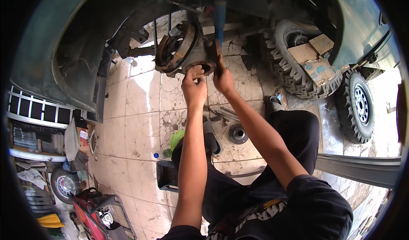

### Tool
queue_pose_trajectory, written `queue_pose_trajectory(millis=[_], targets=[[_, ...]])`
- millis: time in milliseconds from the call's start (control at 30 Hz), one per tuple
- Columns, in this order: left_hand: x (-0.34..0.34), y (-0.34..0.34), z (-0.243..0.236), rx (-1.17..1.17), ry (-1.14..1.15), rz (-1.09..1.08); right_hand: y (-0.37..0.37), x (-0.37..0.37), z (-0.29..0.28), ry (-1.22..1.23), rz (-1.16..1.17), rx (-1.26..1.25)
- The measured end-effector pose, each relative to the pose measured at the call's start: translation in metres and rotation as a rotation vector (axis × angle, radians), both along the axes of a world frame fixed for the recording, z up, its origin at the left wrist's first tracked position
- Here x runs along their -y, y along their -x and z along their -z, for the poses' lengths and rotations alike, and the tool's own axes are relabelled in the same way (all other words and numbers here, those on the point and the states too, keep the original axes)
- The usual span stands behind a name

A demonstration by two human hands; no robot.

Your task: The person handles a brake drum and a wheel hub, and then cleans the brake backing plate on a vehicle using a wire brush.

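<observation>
A rusty axle end (200, 52) hangs under a dark green vehicle's wheel arch, with a round open flange (207, 68) facing me. Brake shoes (185, 48) curve around a drum-brake backing plate on its left. My left hand (195, 88) has its fingers stretched out flat against the flange's left rim, with the thumb bent beside them. At the flange's right side is my right hand (223, 79), closed with its thumb up along a narrow brown piece (218, 48). Its other fingers are mostly hidden. A blue shock absorber (220, 18) rises above that piece.
On the tiles by my feet lie a round metal hub (238, 134), metal bars (226, 113) and a black crate (167, 176). A big knobby tyre (294, 80) with cardboard on it and a second wheel (361, 106) stand right. A red machine (91, 212) sits lower left.
</observation>
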State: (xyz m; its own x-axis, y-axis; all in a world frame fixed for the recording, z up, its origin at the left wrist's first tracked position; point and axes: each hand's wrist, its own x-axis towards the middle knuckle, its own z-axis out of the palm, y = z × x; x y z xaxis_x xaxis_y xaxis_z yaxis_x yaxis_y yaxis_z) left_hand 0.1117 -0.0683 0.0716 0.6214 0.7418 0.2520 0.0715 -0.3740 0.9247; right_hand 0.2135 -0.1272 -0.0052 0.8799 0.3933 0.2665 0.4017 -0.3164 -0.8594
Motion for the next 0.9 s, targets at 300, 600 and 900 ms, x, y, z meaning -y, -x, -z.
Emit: queue_pose_trajectory(millis=[300,600,900], targets=[[-0.02,0.006,-0.008,0.263,0.215,0.004,0.035,0.028,0.043,-0.144,-0.011,-0.146],[-0.027,0.014,-0.015,0.291,0.416,-0.034,-0.026,0.001,0.017,-0.459,-0.148,-0.38],[-0.017,0.008,-0.001,0.321,0.413,-0.006,-0.115,0.05,0.077,-0.052,-0.334,0.053]])
